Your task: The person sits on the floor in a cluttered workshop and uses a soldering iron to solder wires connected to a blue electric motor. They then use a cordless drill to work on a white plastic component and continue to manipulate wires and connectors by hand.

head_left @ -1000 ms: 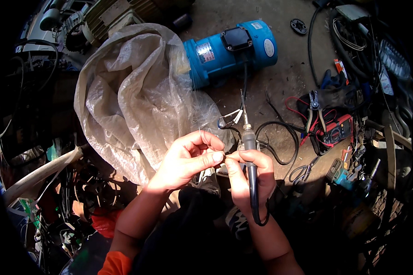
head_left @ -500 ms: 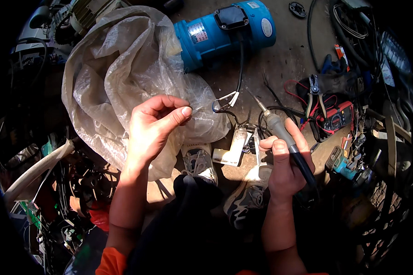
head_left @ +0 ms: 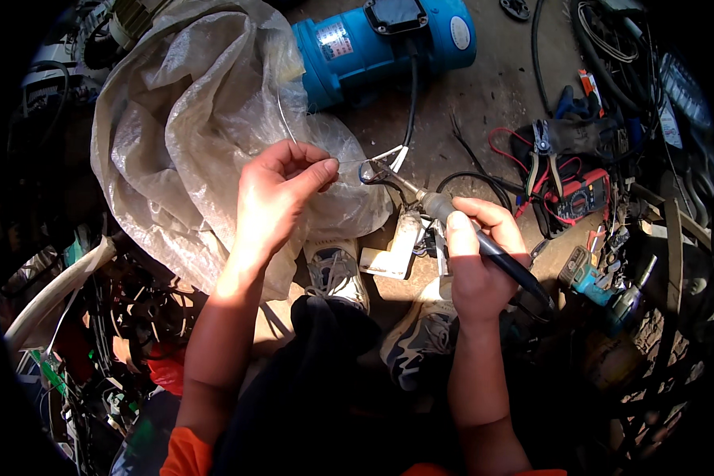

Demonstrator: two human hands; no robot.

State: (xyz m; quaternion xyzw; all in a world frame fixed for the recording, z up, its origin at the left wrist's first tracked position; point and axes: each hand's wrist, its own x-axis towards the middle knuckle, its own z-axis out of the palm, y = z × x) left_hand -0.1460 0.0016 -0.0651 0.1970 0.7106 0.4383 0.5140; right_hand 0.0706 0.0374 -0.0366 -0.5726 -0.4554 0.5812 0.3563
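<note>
My left hand (head_left: 282, 198) pinches a thin silvery wire (head_left: 281, 107), possibly solder, its end reaching toward white-sleeved wire ends (head_left: 397, 159). A soldering iron (head_left: 496, 254) is gripped in my right hand (head_left: 484, 270), its metal tip angled up-left among those wire ends; whether tip and wires touch is hard to tell. The white sleeves sit on leads at the end of a black cable (head_left: 412, 95) from a blue motor (head_left: 377, 59). A translucent crumpled sheet (head_left: 174, 151) lies behind and left of my left hand, and a white object (head_left: 389, 258) between my shoes.
At right lie pliers (head_left: 543, 159), a red multimeter (head_left: 587, 194), black cables (head_left: 492, 186), a teal power tool (head_left: 591, 282) and tangled hoses. Left and lower left hold piled wires, scrap and a pale bent strip (head_left: 59, 289). A larger metal motor (head_left: 131, 20) stands at upper left.
My hands moved apart from a meeting low in the middle. The left rose leftward with the wire; the right swung right, tilting the iron, whose tip has since moved in to the white-sleeved leads.
</note>
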